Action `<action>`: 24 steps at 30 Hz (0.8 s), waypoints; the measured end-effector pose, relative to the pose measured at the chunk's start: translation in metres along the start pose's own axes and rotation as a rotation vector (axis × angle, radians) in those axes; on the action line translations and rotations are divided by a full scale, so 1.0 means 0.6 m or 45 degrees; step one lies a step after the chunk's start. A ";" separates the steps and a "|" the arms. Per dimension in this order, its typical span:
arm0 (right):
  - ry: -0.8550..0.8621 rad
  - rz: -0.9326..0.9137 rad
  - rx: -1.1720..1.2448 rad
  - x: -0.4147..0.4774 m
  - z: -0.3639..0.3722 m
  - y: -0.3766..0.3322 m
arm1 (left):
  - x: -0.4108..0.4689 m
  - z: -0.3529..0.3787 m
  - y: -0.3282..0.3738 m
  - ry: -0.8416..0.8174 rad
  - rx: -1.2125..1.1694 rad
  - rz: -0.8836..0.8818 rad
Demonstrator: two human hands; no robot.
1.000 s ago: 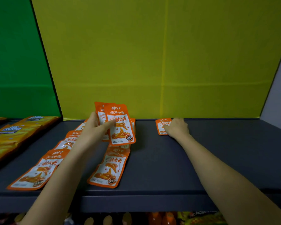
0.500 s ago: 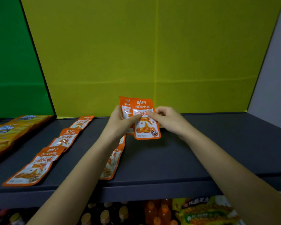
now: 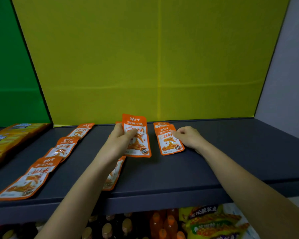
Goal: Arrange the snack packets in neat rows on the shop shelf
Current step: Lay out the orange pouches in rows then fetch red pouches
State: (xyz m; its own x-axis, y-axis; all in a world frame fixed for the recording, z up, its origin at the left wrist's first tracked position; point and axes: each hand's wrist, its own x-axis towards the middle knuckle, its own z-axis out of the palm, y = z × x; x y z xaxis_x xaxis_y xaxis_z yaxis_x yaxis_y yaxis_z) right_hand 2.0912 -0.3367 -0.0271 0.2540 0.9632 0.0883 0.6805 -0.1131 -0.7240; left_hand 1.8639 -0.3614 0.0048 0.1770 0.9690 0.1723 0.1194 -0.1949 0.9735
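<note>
My left hand (image 3: 120,141) grips a small stack of orange snack packets (image 3: 137,137), held upright above the dark grey shelf (image 3: 223,157). My right hand (image 3: 188,137) pinches the upper right edge of one orange packet (image 3: 169,144), which lies flat on the shelf. Its top overlaps another packet (image 3: 160,124) behind it. A row of three packets (image 3: 64,146) runs from back to front at the left. A second row's packet (image 3: 113,175) shows partly under my left forearm.
Yellow flat boxes (image 3: 9,138) lie at the shelf's far left. A yellow back panel (image 3: 145,66) closes the shelf; a grey wall (image 3: 286,83) bounds the right. Below the shelf stand orange bottles (image 3: 162,225) and yellow snack bags (image 3: 214,223).
My right hand took one packet off the stack in my left hand, carried it right and laid it down over the packet at the back. The left hand's stack stayed raised.
</note>
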 end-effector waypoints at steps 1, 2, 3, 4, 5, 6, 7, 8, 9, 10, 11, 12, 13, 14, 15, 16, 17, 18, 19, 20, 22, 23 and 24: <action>-0.001 -0.010 -0.037 0.001 0.002 0.001 | -0.003 0.003 -0.001 0.002 0.036 0.020; 0.001 -0.026 -0.088 0.003 0.004 0.002 | -0.006 0.006 -0.001 0.004 0.066 0.034; 0.009 -0.041 -0.151 0.003 0.006 0.003 | -0.010 0.009 -0.003 0.002 0.078 0.041; 0.023 -0.051 -0.216 0.004 0.008 0.004 | -0.014 0.014 -0.006 -0.009 0.081 0.050; 0.039 -0.061 -0.273 0.004 0.009 0.005 | -0.018 0.019 -0.009 -0.022 0.099 0.065; 0.056 -0.068 -0.318 0.004 0.010 0.006 | -0.023 0.025 -0.013 -0.041 0.136 0.082; 0.072 -0.074 -0.358 0.003 0.010 0.006 | -0.028 0.032 -0.016 -0.064 0.180 0.092; 0.086 -0.077 -0.401 0.002 0.010 0.006 | -0.032 0.039 -0.020 -0.083 0.219 0.096; 0.097 -0.083 -0.443 0.001 0.010 0.005 | -0.036 0.046 -0.023 -0.098 0.254 0.103; 0.106 -0.094 -0.481 -0.001 0.010 0.004 | -0.039 0.053 -0.027 -0.106 0.289 0.115; 0.117 -0.109 -0.516 -0.002 0.011 0.004 | -0.042 0.060 -0.031 -0.110 0.331 0.123; 0.130 -0.125 -0.551 -0.004 0.012 0.002 | -0.043 0.068 -0.033 -0.111 0.376 0.126; 0.143 -0.140 -0.588 -0.005 0.012 0.002 | -0.044 0.074 -0.038 -0.108 0.424 0.124; 0.152 -0.150 -0.624 -0.006 0.012 0.002 | -0.046 0.081 -0.041 -0.101 0.474 0.124; 0.155 -0.154 -0.651 -0.007 0.011 0.001 | -0.047 0.086 -0.045 -0.088 0.534 0.129; 0.151 -0.156 -0.666 -0.007 0.011 0.002 | -0.048 0.090 -0.047 -0.066 0.609 0.144; 0.147 -0.158 -0.671 -0.007 0.011 0.002 | -0.048 0.094 -0.049 -0.034 0.699 0.163; 0.145 -0.158 -0.668 -0.007 0.011 0.003 | -0.047 0.097 -0.051 0.001 0.796 0.181; 0.144 -0.154 -0.660 -0.007 0.011 0.004 | -0.046 0.099 -0.053 0.030 0.891 0.195; 0.142 -0.149 -0.651 -0.007 0.011 0.005 | -0.046 0.101 -0.054 0.050 0.977 0.208; 0.134 -0.140 -0.643 -0.006 0.011 0.006 | -0.045 0.104 -0.054 0.055 1.140 0.238; 0.130 -0.134 -0.644 -0.006 0.011 0.006 | -0.044 0.105 -0.053 0.038 1.210 0.249; 0.127 -0.130 -0.647 -0.006 0.011 0.007 | -0.043 0.106 -0.052 0.015 1.261 0.258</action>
State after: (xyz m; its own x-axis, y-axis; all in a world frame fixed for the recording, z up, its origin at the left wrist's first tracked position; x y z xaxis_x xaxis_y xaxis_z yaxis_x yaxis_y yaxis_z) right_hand 2.0885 -0.3390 -0.0347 0.2163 0.9504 0.2234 0.9463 -0.1478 -0.2875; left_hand 1.9178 -0.3901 -0.0394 0.2749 0.9041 0.3271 0.8464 -0.3890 0.3638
